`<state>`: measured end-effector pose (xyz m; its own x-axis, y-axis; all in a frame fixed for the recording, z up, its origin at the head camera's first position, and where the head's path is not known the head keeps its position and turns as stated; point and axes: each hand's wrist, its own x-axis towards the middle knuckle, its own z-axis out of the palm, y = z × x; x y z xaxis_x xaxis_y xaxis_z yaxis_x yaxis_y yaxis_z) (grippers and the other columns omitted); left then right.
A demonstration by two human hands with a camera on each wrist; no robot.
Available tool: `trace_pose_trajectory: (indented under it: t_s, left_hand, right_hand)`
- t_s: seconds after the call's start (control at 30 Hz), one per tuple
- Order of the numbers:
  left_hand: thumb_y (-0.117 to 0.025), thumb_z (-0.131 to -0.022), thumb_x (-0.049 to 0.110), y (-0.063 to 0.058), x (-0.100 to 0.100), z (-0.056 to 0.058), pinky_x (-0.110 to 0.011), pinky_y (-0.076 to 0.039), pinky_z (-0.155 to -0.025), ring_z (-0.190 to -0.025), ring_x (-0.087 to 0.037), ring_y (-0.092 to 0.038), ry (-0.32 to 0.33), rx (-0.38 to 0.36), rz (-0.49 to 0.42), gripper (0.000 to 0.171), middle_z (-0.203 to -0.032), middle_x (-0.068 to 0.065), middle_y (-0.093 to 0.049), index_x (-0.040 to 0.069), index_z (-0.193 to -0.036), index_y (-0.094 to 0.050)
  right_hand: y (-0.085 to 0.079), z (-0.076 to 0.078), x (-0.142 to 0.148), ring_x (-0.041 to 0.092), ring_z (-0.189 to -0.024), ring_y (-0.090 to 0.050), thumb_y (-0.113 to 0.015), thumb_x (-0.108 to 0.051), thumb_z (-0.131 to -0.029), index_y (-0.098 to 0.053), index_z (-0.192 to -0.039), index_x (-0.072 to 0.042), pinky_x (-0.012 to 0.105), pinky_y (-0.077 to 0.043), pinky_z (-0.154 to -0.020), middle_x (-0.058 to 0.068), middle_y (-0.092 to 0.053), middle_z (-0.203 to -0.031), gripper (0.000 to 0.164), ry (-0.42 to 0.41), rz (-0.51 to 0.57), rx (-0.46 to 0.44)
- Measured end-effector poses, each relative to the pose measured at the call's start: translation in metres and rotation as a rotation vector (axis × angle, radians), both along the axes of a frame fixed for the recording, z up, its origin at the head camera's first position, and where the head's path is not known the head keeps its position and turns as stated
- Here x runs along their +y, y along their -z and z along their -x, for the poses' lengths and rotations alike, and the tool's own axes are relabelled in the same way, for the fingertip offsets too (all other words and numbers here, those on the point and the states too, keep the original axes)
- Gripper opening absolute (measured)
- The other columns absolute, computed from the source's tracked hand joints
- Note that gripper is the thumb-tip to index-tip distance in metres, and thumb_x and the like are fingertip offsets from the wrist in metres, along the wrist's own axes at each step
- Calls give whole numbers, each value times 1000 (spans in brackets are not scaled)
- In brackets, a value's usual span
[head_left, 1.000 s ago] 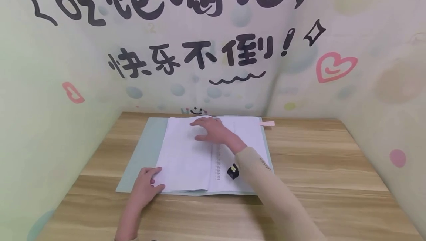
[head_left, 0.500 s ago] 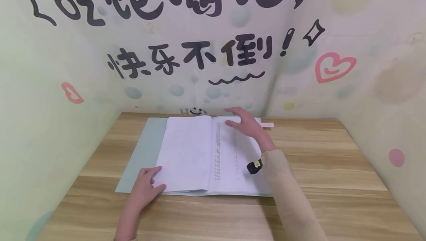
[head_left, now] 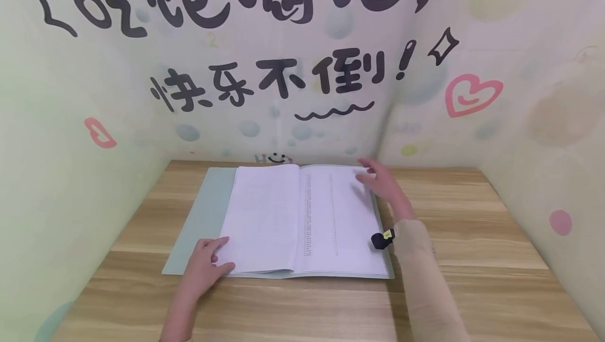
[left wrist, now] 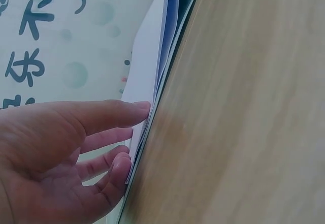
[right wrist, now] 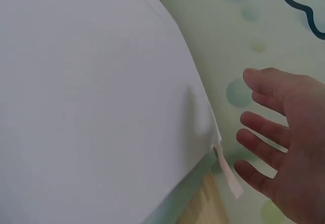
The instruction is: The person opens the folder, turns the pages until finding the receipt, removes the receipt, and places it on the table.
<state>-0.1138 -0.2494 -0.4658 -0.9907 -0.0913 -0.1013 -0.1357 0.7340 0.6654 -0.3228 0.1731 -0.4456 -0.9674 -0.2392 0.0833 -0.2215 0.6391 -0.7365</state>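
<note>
An open book with a pale green cover (head_left: 200,221) lies on the table. Its left page (head_left: 262,210) looks blank, while the right page (head_left: 354,226) carries columns of small print. My left hand (head_left: 205,266) rests at the lower left corner of the left page, fingers loosely bent; the left wrist view shows its thumb (left wrist: 117,113) against the page edge. Over the top right corner of the book hovers my right hand (head_left: 385,184), fingers apart and holding nothing. A pink ribbon-like strip (right wrist: 231,178) sticks out at that corner, hidden behind the hand in the head view.
The wooden table (head_left: 472,237) extends on both sides of the book and in front of it. Behind stands a wall (head_left: 227,126) with large black characters. A small black device (head_left: 380,239) sits at my right wrist.
My right hand has moved right, from over the left page across the right page to the book's top right corner. The left hand has stayed at its corner.
</note>
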Motion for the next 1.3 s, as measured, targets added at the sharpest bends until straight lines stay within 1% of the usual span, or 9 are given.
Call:
trace_pose_trajectory:
  t_s: [0.13, 0.23, 0.37, 0.5, 0.6, 0.7, 0.83, 0.93, 1.3]
  left_hand:
    - [-80, -81, 15, -1, 0, 0, -36, -49, -83, -99, -27, -55, 5, 1, 10, 65, -129, -25, -46, -1, -138, -54]
    - [-79, -81, 15, 0, 0, -1, -46, -48, -93, -107, -35, -55, 15, 16, 29, 64, -130, -27, -47, -2, -137, -54]
    - [-78, -82, 15, 2, -2, -2, -58, -40, -105, -119, -44, -51, 36, 31, 47, 63, -131, -29, -48, -2, -137, -54]
    - [-79, -80, 12, -1, -5, -1, -47, -47, -92, -102, -34, -55, 66, 45, 48, 62, -129, -27, -49, -1, -136, -55]
    - [-79, -79, 10, -3, -8, -1, -35, -44, -78, -89, -23, -50, 85, 35, 54, 62, -128, -25, -50, 0, -136, -56]
    - [-78, -79, 8, -2, -12, 0, -32, -40, -75, -87, -20, -48, 96, 19, 55, 62, -128, -24, -51, 1, -136, -56]
    - [-77, -79, 9, -3, -17, -1, -45, -45, -88, -102, -32, -54, 115, 17, 63, 61, -130, -26, -51, 2, -136, -57]
    - [-78, -79, 12, -4, -19, -1, -58, -39, -99, -115, -43, -50, 120, 17, 76, 61, -131, -27, -49, 4, -136, -58]
    - [-80, -80, 19, -4, -23, -2, -59, -37, -97, -114, -45, -47, 109, -8, 83, 62, -129, -27, -46, 9, -137, -58]
  right_hand:
    - [10, 2, 9, 41, -130, -47, -63, -25, -96, -38, -149, -5, 56, -42, -106, 24, -48, -142, 62, 17, -12, -49]
    - [17, 2, 13, 42, -127, -50, -67, -26, -93, -37, -149, -1, 56, -43, -105, 25, -52, -138, 67, 15, -33, -67]
    - [26, 1, 17, 42, -127, -50, -71, -29, -91, -39, -147, 1, 55, -42, -106, 25, -52, -139, 72, 9, -75, -94]
    - [32, -2, 19, 42, -130, -46, -73, -32, -88, -43, -145, 2, 56, -38, -109, 25, -51, -141, 73, 4, -117, -105]
    - [35, -2, 20, 42, -133, -41, -75, -34, -87, -44, -145, 0, 59, -34, -110, 25, -48, -143, 74, 17, -149, -104]
    - [38, -2, 20, 43, -136, -35, -76, -37, -85, -44, -146, -2, 61, -31, -111, 25, -43, -146, 77, 30, -184, -104]
    - [41, -1, 18, 44, -138, -29, -77, -39, -84, -43, -147, -5, 63, -29, -112, 26, -38, -149, 79, 45, -225, -110]
    - [40, -2, 16, 45, -139, -28, -77, -39, -84, -41, -148, -6, 64, -29, -112, 26, -35, -151, 80, 60, -236, -125]
    - [35, -5, 14, 44, -136, -28, -77, -38, -84, -42, -147, -7, 64, -29, -111, 26, -36, -149, 79, 64, -205, -133]
